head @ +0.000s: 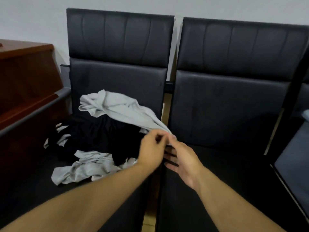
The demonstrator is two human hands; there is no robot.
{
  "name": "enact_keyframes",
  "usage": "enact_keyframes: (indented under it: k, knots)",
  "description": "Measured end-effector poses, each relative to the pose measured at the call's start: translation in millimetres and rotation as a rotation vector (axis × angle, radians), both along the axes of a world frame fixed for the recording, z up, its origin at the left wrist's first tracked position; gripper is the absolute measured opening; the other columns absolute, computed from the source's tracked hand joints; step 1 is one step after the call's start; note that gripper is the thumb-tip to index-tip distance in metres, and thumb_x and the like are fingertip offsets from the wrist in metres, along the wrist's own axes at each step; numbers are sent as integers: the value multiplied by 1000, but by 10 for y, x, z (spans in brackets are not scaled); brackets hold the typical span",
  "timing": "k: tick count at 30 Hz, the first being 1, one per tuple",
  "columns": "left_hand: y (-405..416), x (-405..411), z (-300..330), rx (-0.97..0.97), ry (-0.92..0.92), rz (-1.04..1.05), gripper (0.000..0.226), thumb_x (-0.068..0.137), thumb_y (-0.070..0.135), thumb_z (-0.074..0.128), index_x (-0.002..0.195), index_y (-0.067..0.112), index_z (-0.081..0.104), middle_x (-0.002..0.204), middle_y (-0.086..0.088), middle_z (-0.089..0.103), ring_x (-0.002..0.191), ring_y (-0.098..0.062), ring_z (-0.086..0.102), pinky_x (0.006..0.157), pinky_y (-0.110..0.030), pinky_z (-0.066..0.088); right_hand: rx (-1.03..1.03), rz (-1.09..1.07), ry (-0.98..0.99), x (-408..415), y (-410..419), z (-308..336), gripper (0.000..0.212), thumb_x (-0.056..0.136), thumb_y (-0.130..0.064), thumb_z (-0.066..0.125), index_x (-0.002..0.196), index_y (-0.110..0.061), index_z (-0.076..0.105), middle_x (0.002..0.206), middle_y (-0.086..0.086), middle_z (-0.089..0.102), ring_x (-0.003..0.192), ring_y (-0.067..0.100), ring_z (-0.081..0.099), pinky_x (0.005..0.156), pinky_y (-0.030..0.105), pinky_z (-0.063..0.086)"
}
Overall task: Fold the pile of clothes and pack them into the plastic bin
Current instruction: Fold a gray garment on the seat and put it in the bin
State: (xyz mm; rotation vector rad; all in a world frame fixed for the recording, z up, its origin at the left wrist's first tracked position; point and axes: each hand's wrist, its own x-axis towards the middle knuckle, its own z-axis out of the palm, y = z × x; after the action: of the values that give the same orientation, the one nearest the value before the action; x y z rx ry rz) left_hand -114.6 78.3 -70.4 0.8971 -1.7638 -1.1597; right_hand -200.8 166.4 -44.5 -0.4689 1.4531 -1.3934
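A pile of clothes lies on the left black seat: a light grey garment [117,108] on top, black clothing [100,134] under it, and another crumpled grey piece [87,168] at the front. Both hands meet at the gap between the two seats. My left hand [153,150] pinches the stretched-out end of the top grey garment with curled fingers. My right hand [182,159] is beside it, thumb and forefinger at the same cloth end, the other fingers straight. No plastic bin can be seen.
Two black padded seats [225,114] stand side by side against a pale wall, a narrow gap between them. A brown wooden cabinet [26,77] stands at the left. A grey-blue cushion edge [296,161] shows at the far right.
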Motion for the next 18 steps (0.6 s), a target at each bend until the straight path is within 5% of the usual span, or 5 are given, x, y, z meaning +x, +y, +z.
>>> enact_keyframes:
  k: [3, 6, 12, 18]
  knots:
    - [598, -117, 71, 39, -36, -199, 14, 94, 11, 62, 88, 22, 68, 86, 5, 74, 84, -8, 70, 81, -35, 59, -7, -83, -131, -172, 231, 126, 34, 94, -41, 68, 112, -13, 76, 108, 10, 77, 104, 23, 72, 93, 41, 56]
    - [1057, -213, 64, 15, -127, -424, 12, 92, 6, 64, 90, 17, 69, 90, 1, 74, 87, -7, 70, 83, -28, 57, 83, -171, 6, -440, 599, 131, 22, 95, -18, 68, 113, -7, 74, 101, 17, 77, 96, 30, 74, 87, 43, 60]
    - [1422, -327, -171, 123, -347, -671, 7, 92, 28, 70, 94, 34, 69, 101, 10, 73, 98, -4, 68, 96, -30, 54, 232, -460, 295, -963, 1336, 89, 10, 97, -10, 64, 98, -11, 75, 103, 14, 74, 94, 27, 70, 78, 35, 57]
    - [1305, -188, -529, -59, -812, -461, 12, 95, 27, 58, 99, 21, 67, 98, 6, 68, 94, -12, 65, 80, -23, 50, 404, -368, 594, -1426, 1869, 47, 24, 105, -20, 49, 111, -8, 70, 100, 11, 67, 89, 24, 62, 77, 36, 51]
